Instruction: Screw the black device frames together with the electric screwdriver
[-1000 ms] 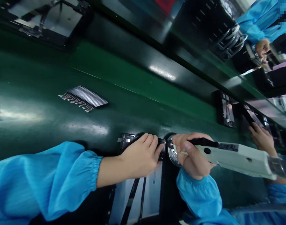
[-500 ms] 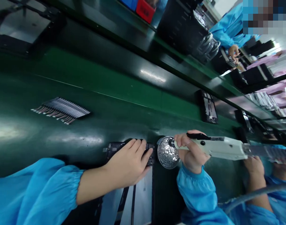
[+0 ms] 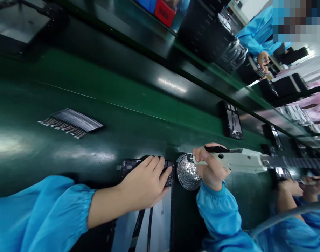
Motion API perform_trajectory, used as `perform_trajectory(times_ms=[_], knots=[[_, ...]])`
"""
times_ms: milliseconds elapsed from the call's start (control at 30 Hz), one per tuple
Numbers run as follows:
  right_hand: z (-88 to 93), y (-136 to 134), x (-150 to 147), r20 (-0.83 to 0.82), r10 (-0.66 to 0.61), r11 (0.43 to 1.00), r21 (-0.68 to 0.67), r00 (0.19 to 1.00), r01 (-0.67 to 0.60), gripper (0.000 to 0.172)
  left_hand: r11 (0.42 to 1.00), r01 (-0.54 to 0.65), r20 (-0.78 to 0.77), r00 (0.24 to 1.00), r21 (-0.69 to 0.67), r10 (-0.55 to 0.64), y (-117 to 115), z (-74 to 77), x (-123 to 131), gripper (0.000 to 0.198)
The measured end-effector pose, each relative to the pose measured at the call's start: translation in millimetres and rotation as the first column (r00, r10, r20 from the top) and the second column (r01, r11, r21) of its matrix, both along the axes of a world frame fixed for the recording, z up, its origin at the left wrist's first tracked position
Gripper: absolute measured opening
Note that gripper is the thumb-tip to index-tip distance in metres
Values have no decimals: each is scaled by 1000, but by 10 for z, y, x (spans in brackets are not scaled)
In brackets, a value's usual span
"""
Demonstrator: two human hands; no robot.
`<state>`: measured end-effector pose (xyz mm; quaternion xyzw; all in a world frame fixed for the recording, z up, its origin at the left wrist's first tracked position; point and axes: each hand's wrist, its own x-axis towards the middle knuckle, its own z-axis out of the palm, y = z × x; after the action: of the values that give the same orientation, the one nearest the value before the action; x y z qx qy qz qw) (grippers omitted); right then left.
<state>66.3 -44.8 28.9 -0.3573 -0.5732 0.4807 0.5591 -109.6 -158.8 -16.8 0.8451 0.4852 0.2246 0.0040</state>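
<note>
My left hand [image 3: 144,183] lies over the upper end of an opened tablet [image 3: 160,217], its fingers bent over the black top part and holding it. The tablet's inside shows pale panels and dark strips; what sits under my palm is hidden. My right hand [image 3: 212,168] is wrapped round a whitish electric screwdriver [image 3: 244,161], held almost level. The driver's nose points left, over a round dish of small shiny screws [image 3: 187,173] just right of the tablet. Whether a screw is on the tip cannot be made out.
A stack of strips with wires [image 3: 74,120] lies left on the green bench [image 3: 139,133]. Another opened device [image 3: 232,120] sits farther right. A grey hose [image 3: 286,217] crosses the lower right, near a co-worker's hands [image 3: 291,189]. Black bins [image 3: 204,35] stand at the back.
The screwdriver and my right hand have shifted slightly left and up, with its nose still over the screw dish. My left hand stays on the tablet. The view has shifted a little.
</note>
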Motion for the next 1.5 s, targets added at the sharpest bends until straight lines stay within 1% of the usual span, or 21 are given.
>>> perform_trajectory(times_ms=[133, 333, 467, 567, 633, 700, 767, 800, 867, 933, 1000, 1100, 1200, 1367, 1500], knots=[[-1, 8, 2, 27, -5, 1000, 11, 1000, 5, 18, 1000, -1, 2, 1000, 6, 1, 8, 3, 2, 49], [-19, 12, -4, 15, 1, 1000, 5, 1000, -1, 16, 1000, -14, -4, 1000, 24, 14, 13, 12, 6, 49], [0, 2, 6, 43, 19, 999, 48, 999, -22, 26, 996, -37, 8, 999, 77, 37, -5, -19, 19, 49], [137, -47, 19, 51, 20, 994, 105, 998, -26, 30, 995, -45, 18, 999, 88, 44, -6, -35, 27, 50], [285, -114, 11, 56, 30, 986, 160, 998, -38, 30, 996, -41, 23, 999, 84, 39, 2, -34, 27, 50], [427, -214, -22, 66, 72, 978, 194, 995, -84, 29, 996, -37, 26, 999, 78, 35, 14, -24, 21, 51], [512, -338, -75, 81, 137, 974, 172, 987, -150, 28, 998, -27, 25, 999, 64, 25, 27, -10, 13, 52], [524, -404, -104, 90, 165, 974, 142, 982, -176, 28, 998, -22, 26, 999, 56, 21, 31, -2, 10, 51], [496, -525, -152, 114, 214, 974, 56, 970, -221, 29, 999, -14, 26, 1000, 44, 12, 36, 11, 6, 51], [429, -613, -180, 140, 254, 967, -23, 957, -253, 29, 999, -7, 23, 1000, 41, 6, 34, 22, 6, 51], [369, -657, -192, 161, 275, 961, -59, 948, -269, 30, 999, -1, 13, 1000, 34, 1, 30, 33, 10, 51], [334, -662, -209, 162, 284, 959, -52, 945, -279, 30, 1000, 15, -8, 1000, 18, -15, 26, 47, 19, 52], [347, -646, -244, 146, 285, 958, -22, 947, -285, 30, 1000, 21, -31, 999, 15, -21, 30, 55, 27, 52], [372, -655, -286, 176, 255, 967, -21, 951, -255, 29, 1000, 25, -36, 999, -12, -25, 37, 61, 35, 51], [370, -673, -284, 212, 231, 973, -28, 949, -230, 22, 999, 36, -20, 999, -15, -36, 38, 61, 36, 47]])
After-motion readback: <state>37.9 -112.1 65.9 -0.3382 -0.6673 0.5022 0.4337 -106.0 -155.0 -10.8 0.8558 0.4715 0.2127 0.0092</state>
